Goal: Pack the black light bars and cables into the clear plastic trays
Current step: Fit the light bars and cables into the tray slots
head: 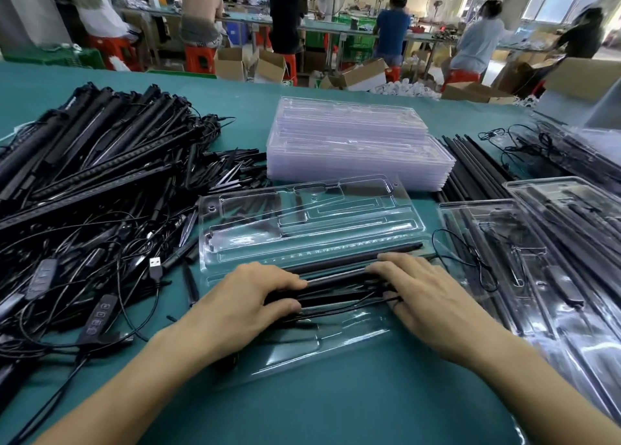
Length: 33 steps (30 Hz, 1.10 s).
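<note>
Clear plastic tray (pixel 302 216), thin, glossy and moulded into long channels and squarish pockets, is lying open and flat on the green felt-like table (pixel 336 394), directly in front of the person. Light bars (pixel 336 281), slim matte black rods bunched with thin black cable, are resting across the tray's near half, running left to right. Left hand (pixel 242 306) is gripping the bundle's left end, fingers close together and curled over the top, thumb tucked against the near side. Right hand (pixel 426 296) is gripping the right end, fingers lying fairly straight and together over the bars, thumb curling beneath. A stack of empty trays (pixel 356 145) is sitting just behind the open one. A heap of bars and tangled cables (pixel 94 175) is spreading over the table's left side, with a silver USB plug (pixel 155 263) and a flat black button controller (pixel 100 313) showing in it (its markings are too small to read). Filled trays (pixel 537 276) are overlapping at the right, with loose black rods (pixel 470 172) lying behind them.
</note>
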Motion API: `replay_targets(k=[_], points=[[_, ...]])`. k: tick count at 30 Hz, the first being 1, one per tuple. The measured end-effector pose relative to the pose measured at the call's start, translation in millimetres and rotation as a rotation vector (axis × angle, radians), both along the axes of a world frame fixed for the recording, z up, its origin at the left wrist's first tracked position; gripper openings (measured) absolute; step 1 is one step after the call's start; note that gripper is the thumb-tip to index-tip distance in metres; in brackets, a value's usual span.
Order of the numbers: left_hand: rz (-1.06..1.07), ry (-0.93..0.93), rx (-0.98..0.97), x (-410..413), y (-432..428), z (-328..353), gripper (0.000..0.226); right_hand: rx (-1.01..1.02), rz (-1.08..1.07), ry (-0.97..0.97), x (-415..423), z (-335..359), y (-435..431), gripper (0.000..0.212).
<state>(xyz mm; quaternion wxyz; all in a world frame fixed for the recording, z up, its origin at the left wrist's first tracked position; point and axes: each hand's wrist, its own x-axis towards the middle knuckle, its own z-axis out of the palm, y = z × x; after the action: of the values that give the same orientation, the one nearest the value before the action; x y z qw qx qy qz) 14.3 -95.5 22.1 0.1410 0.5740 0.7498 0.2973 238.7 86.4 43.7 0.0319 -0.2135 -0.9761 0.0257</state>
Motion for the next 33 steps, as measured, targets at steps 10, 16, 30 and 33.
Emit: replay_targets(k=[10, 16, 30, 33], points=[[0.01, -0.025, 0.028, -1.5, -4.6, -0.3, 0.005, -0.06, -0.01, 0.089, 3.6, -4.1, -2.3, 0.039], [0.031, 0.083, -0.001, -0.3, -5.6, 0.2, 0.012, 0.04, -0.098, 0.177, 8.5, 0.4, -10.0, 0.019], [-0.035, 0.08, 0.088, -18.5, -2.4, 0.2, 0.024, 0.236, 0.159, 0.321, 47.3, 2.0, -57.5, 0.03], [-0.05, 0.098, 0.085, -22.5, 1.3, 3.2, 0.024, 0.11, 0.284, 0.291, 49.0, -2.4, -74.1, 0.024]])
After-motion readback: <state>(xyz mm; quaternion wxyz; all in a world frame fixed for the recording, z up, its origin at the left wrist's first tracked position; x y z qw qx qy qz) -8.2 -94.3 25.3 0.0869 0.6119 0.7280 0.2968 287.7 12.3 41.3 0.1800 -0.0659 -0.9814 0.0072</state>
